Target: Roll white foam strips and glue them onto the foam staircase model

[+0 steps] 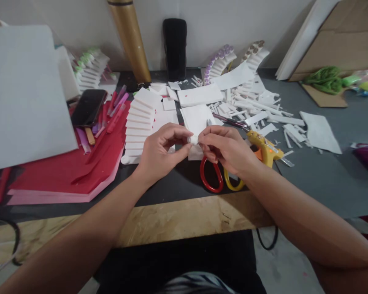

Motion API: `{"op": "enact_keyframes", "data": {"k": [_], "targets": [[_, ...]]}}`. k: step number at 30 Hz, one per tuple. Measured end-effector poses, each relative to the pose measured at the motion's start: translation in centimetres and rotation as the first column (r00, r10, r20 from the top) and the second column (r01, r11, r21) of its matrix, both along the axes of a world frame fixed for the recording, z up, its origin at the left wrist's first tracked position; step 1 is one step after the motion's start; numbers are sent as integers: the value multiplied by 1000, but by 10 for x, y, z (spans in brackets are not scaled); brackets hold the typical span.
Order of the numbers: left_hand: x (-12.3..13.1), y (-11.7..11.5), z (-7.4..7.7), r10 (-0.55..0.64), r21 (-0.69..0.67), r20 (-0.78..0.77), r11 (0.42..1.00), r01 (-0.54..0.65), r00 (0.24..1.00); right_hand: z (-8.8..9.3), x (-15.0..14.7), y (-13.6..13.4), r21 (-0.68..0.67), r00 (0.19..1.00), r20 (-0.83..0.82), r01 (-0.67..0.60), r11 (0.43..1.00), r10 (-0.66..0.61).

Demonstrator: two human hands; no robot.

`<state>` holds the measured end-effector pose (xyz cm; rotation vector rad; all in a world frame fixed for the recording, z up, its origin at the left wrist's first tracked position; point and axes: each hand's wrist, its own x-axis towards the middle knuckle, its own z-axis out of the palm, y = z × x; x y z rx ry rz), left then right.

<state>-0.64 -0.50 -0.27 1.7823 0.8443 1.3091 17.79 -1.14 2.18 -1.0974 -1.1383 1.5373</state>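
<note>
White roll [192,140]: small and pale, held up between both hands above the middle of the bench [168,190], a little in from its front edge
Left hand [161,153]: thumb and forefinger pinching the roll's left end, the other fingers curled behind
Right hand [230,147]: fingertips pinching the roll's right end, the remaining fingers folded under
Scissors [211,188]: beneath the right hand, their red and yellow handle loops toward the front edge, the blades mostly hidden
Glue gun [268,152]: yellow, lying just beyond the right wrist, partly covered by it
Paper [198,116]: white, flat behind the roll, with a thick white block [200,95] nearer the back edge
Stepped fan [139,126]: white strips overlapping in a curve, just left of the left hand
Scraps [257,108]: white sticks and offcuts heaped from the middle toward the right part of the bench
Back edge: a gold cylinder [130,41] and a black case [175,49] upright near the wall; finished-looking fans with purple tops [217,63] and brown tops [253,51] to their right
Left part of the bench: red sheets [58,173] over a pink one, with a phone [88,107] and markers [116,112] near a large white board [27,98]
Back right corner: cardboard [346,45] leaning, a green bundle [325,80] before it
</note>
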Motion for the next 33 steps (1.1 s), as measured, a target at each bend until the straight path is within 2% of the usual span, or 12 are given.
{"op": "enact_keyframes", "data": {"k": [5,8,10,12,14,16,18,23,27,29,32,33], "targets": [[-1,1,0,32,-105,-8,994,-32,999,-2,5,4,135,990,139,-35,990,16],[-1,2,0,36,-130,11,991,-34,999,11,14,6,244,906,421,-82,966,-29],[-1,3,0,41,-174,51,984,-31,998,26,19,5,304,699,710,-194,933,-86],[-1,4,0,47,-242,114,970,-18,992,39,22,2,287,345,921,-291,913,-180],[-1,4,0,53,-308,187,951,8,981,46,22,-7,183,41,983,-314,932,-179],[-1,4,1,55,-353,246,935,36,968,44,18,-19,80,-130,983,-326,942,-128],[-1,4,0,59,-373,283,926,54,957,34,14,-34,4,-206,975,-366,930,-85],[-2,4,-2,70,-426,343,900,89,937,16,5,-59,22,-227,970,-292,956,-91],[-1,2,3,96,-501,435,852,153,895,19,19,-54,34,-79,996,-153,988,-47],[-1,2,6,101,-531,477,825,195,873,19,31,-49,27,96,995,-105,994,-17],[-1,3,9,110,-564,517,789,242,849,18,47,-48,-63,568,820,-24,998,66],[-1,3,9,117,-570,526,783,248,842,18,51,-49,-94,688,722,-6,996,72]]}}
